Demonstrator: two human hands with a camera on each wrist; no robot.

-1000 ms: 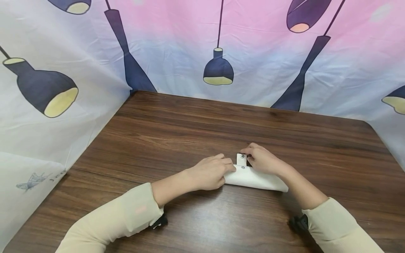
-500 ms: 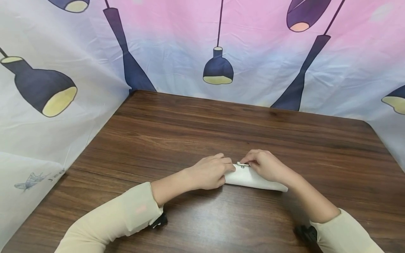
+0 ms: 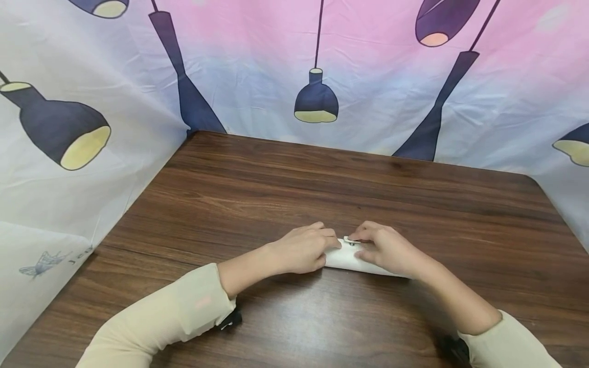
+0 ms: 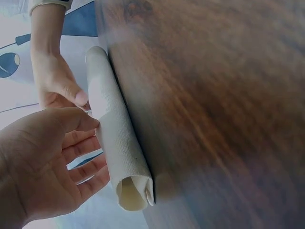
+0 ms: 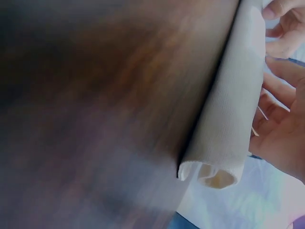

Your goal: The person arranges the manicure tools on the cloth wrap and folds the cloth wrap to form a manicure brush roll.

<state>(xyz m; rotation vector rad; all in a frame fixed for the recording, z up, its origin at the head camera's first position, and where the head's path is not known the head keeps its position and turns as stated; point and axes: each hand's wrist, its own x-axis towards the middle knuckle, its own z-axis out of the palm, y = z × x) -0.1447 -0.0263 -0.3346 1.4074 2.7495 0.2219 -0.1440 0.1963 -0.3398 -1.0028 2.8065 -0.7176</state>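
A white rolled-up cloth-like sheet (image 3: 342, 261) lies crosswise on the table, a short snap strap (image 3: 350, 239) at its far side. Over its left part, my left hand (image 3: 306, 249) grips the roll; in the left wrist view the thumb sits against the roll's side. My right hand (image 3: 388, 250) pinches the strap, folded low over the metal snap stud (image 3: 352, 244) on the roll, with the thumb on the roll's top. Both wrist views show the layered, hollow ends of the roll (image 4: 114, 124). Fingertips behind the roll are partly hidden.
The dark wood-grain table (image 3: 257, 179) extends past the roll on all sides. A fabric backdrop (image 3: 257, 76) printed with hanging lamps stands along its back and left edges. Dark devices, such as the left one (image 3: 230, 318), are under the cuffs.
The strap, earlier standing up from the roll with its snap showing, is now folded down toward the roll by my right hand, whose thumb moved onto the roll. My left hand stayed put.
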